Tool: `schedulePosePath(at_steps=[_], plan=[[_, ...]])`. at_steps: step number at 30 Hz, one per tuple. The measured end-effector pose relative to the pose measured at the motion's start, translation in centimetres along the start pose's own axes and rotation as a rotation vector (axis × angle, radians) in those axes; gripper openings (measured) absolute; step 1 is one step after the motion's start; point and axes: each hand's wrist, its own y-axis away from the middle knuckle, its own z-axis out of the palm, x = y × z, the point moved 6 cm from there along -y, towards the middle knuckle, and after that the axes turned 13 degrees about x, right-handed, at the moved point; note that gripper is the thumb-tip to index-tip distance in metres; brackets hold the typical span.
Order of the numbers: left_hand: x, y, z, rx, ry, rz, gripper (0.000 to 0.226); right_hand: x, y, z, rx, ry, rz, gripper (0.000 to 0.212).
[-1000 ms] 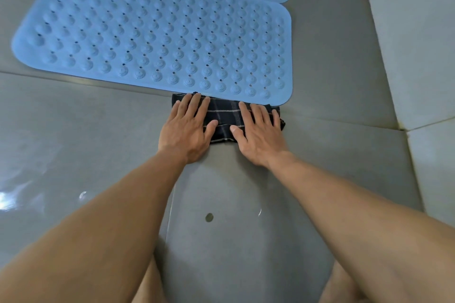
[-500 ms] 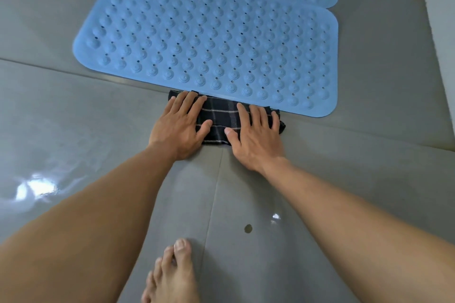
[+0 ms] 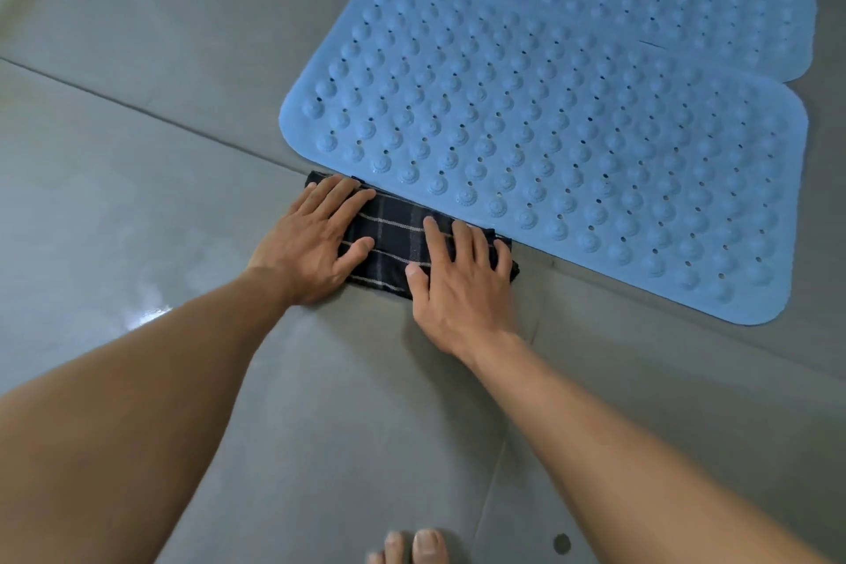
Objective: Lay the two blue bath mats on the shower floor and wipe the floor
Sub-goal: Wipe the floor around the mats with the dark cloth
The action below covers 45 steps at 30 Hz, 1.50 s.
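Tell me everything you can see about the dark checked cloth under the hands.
The cloth is dark navy or black with thin pale lines forming a check, apparently soft woven fabric. It is folded into a flat narrow band on the grey tiled floor, its far edge along the near edge of the front blue mat. The left hand and right hand press flat on it, fingers straight, one near each end.
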Motion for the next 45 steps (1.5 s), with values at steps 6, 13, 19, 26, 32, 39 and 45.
schedulePosePath(at_steps=[6,13,19,26,32,39,45], plan=[[-6.1,0.1,-0.9,-0.040,-0.025,0.004,0.071,-5.0,-2.5,1.5,-0.028,0.016,-0.060,0.071],[-13.6,-0.1,-2.0,-0.091,-0.061,0.007,0.072,-10.4,-5.8,2.9,-0.093,-0.070,-0.142,0.068],[-18.2,-0.5,-2.8,-0.095,-0.088,-0.006,0.072,-14.8,-7.5,4.0,-0.128,-0.056,-0.172,0.069],[-23.4,-1.1,-3.8,-0.093,-0.091,-0.038,0.071,-19.8,-10.1,5.5,-0.176,-0.089,-0.160,0.070],[-27.2,-2.2,-4.1,-0.138,-0.153,-0.049,0.073,-22.9,-12.1,6.5,-0.198,-0.048,-0.166,0.069],[-28.2,-2.8,-5.0,-0.239,-0.282,-0.101,0.065,-24.3,-13.5,7.0,-0.301,-0.038,-0.163,0.069],[-29.0,-3.0,-5.9,-0.277,-0.188,-0.290,0.066,-25.6,-15.2,6.9,-0.344,-0.086,-0.163,0.070]])
